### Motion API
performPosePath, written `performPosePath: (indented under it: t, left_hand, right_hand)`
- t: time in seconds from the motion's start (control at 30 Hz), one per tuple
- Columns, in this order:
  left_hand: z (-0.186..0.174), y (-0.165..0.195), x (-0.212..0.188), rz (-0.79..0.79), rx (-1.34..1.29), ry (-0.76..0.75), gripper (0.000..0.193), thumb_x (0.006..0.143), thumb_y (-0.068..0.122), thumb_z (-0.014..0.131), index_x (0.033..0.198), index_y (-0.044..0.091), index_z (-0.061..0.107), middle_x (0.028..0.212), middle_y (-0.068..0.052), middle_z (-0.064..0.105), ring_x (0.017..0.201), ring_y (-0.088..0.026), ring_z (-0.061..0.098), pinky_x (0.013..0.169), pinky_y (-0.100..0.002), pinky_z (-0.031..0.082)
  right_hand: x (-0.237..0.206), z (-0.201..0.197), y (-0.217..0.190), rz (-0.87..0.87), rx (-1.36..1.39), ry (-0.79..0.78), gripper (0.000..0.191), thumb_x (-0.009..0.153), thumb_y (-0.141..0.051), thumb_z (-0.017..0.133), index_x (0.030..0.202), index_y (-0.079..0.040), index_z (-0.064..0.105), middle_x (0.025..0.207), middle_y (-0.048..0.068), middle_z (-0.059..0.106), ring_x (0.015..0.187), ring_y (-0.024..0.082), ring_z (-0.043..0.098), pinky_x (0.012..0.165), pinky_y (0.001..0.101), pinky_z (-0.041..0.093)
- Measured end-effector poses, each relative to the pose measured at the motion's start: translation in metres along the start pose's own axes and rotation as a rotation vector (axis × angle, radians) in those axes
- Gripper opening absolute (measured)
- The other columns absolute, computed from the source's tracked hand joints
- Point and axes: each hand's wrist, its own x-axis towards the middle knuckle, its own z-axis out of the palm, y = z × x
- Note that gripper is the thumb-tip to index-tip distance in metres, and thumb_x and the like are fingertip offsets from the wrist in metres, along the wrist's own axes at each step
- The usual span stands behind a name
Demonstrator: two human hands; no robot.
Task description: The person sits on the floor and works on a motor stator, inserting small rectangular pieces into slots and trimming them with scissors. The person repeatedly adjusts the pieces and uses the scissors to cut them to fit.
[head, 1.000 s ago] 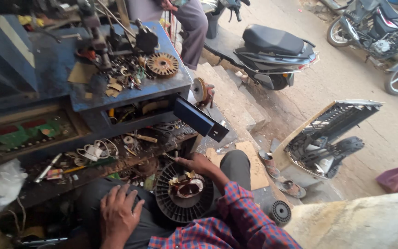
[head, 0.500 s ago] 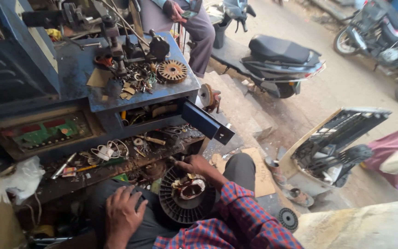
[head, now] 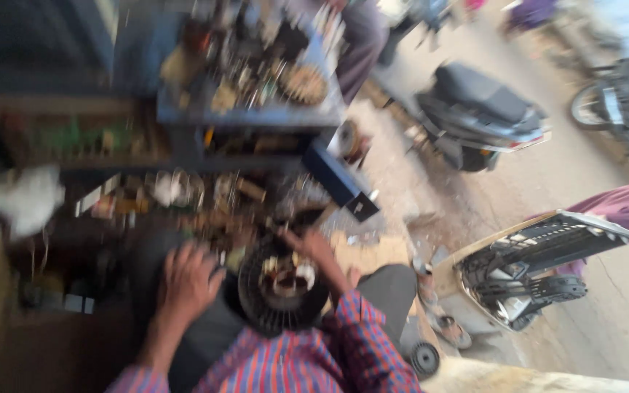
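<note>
The view is heavily blurred; fine detail cannot be read. A round, dark, slotted metal motor stator with pale windings at its centre (head: pixel 283 291) rests on the lap of the seated person, between the two forearms.

Right hand (head: pixel 313 251): placed on the upper right edge of the stator, fingers bent over the rim towards the central windings. Contact with the stator is evident; whether the fingers are clamped on anything cannot be told through the blur.

Left hand (head: pixel 189 280): lying flat, fingers spread apart, on a dark surface just beside the left edge of the stator. It holds nothing.

Both arms carry red and blue checked shirt sleeves (head: pixel 358 356).

Surroundings: a blue metal workbench (head: pixel 256 113) stands directly ahead, its top crowded with small metal parts, with a cluttered lower shelf (head: pixel 205 196) of further parts near the hands. A dark parked scooter (head: pixel 485 109) stands on the street to the upper right. A black plastic grille panel (head: pixel 540 255) lies tilted on the ground to the right, well apart from the stator
</note>
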Motion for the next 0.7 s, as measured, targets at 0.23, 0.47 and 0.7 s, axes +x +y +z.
performPosePath:
  t: [0.23,0.47,0.7]
  left_hand:
    - [0.016,-0.005,-0.009,0.021,-0.008,0.021,0.032,0.076,0.028,0.083,0.099,0.007,0.074,0.125,-0.013,0.067,0.128,-0.033,0.054,0.109,-0.050,0.039]
    - [-0.003,-0.013,0.026,-0.001,-0.365,0.220,0.038,0.079,0.022,0.082,0.112,0.003,0.073,0.118,-0.018,0.069,0.112,-0.038,0.064,0.096,-0.047,0.052]
    - [-0.056,-0.066,0.196,0.120,-0.059,0.627,0.036,0.098,0.016,0.077,0.130,0.001,0.067,0.135,-0.022,0.065,0.125,-0.041,0.060,0.107,-0.050,0.046]
  right_hand:
    - [0.004,0.011,0.014,-0.061,-0.003,-0.004,0.065,0.093,-0.066,0.055,0.089,-0.005,0.077,0.078,0.021,0.073,0.083,0.040,0.072,0.075,0.0475,0.054]
    - [0.001,0.011,0.015,-0.108,0.049,0.026,0.060,0.096,-0.062,0.054,0.091,-0.007,0.076,0.079,0.019,0.073,0.081,0.039,0.071,0.072,0.0461,0.054]
    - [0.005,0.024,0.035,-0.149,0.061,0.053,0.055,0.098,-0.055,0.058,0.084,-0.003,0.070,0.071,0.021,0.068,0.073,0.041,0.069,0.067,0.0467,0.053]
